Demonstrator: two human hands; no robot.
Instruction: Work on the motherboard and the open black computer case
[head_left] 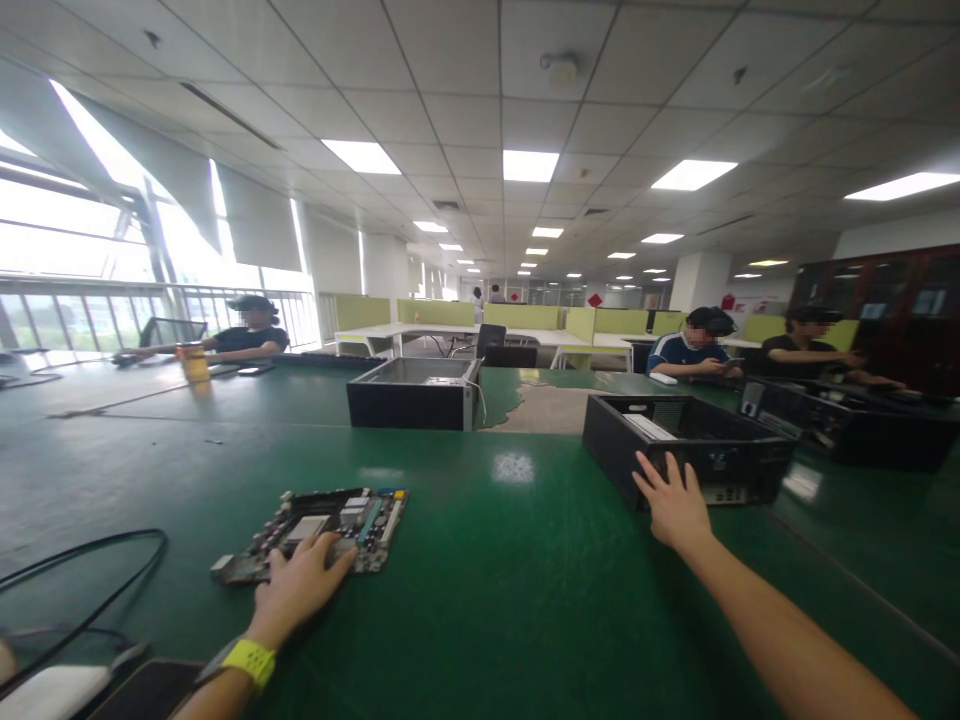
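A computer motherboard (371, 530) lies flat on the green table to the left of centre. My left hand (304, 585) rests over its near edge, fingers spread, with a yellow-green watch strap on the wrist. Farther right stands an open black computer case (727, 465) with its top side uncovered and a pale part (649, 428) inside. My right hand (673, 502) reaches its near left corner, fingers spread against the outer wall. Neither hand is wrapped round anything. The fingers hide part of the board and of the case's wall.
Another open case (409, 405) stands at the table's middle, beside a worn patch (551, 408) in the green covering. At far right is a further black case (870, 425). Black cables (97, 545) and a white object (60, 692) lie front left. Several people sit around the table.
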